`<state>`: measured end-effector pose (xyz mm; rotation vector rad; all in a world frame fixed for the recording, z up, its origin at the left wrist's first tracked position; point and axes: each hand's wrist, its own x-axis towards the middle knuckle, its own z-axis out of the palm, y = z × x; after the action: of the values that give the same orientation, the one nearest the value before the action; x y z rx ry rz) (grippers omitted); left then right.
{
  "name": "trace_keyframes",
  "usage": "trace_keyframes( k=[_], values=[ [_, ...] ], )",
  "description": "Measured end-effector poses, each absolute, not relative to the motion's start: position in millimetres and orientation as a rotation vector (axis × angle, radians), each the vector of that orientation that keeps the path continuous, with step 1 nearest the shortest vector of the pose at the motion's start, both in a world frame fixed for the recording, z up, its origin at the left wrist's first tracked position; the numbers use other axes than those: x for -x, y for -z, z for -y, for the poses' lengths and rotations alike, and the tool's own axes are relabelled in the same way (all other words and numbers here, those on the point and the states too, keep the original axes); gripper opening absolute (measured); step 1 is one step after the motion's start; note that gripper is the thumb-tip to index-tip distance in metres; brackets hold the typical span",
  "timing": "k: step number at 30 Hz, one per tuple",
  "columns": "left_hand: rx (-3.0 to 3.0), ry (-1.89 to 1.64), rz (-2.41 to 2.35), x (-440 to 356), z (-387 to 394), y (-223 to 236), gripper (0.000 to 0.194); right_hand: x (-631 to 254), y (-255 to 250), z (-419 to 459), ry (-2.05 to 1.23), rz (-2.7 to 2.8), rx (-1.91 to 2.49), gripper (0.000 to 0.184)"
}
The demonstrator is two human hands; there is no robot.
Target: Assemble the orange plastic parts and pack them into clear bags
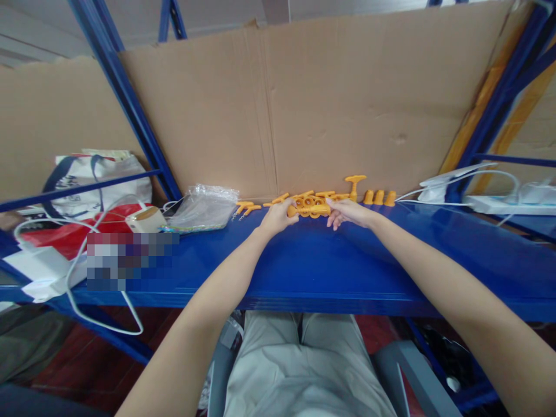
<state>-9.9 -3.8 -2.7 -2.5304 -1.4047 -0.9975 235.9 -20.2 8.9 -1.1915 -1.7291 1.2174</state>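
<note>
Between my hands, near the back of the blue table, is a row of yellow plastic ring-shaped pieces (309,207). My left hand (277,219) pinches its left end with thumb and fingers. At the right end, my right hand (350,213) grips with thumb and forefinger, its other fingers loosely curled below. Whether the row is lifted or resting on the table, I cannot tell. Two yellow-handled corkscrews (247,208) with metal spirals lie left of my left hand. Behind my hands are more yellow handles (304,194), partly hidden. An upright yellow T-shaped piece (355,184) stands behind my right hand.
Three yellow caps (379,197) stand at the right. Clear plastic bags (204,207) lie at the left, near a pale roll (146,220), a red bag and white cables (72,272). Cardboard (325,104) walls the back; blue posts (130,104) flank the blue table (313,260).
</note>
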Motion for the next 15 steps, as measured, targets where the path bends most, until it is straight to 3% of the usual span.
trace_keyframes(
  k=[15],
  values=[
    [2.485, 1.147, 1.324, 14.1, -2.6, 7.8, 0.023, -238.4, -13.3, 23.1, -1.247, 1.789, 1.199, 0.044]
  ],
)
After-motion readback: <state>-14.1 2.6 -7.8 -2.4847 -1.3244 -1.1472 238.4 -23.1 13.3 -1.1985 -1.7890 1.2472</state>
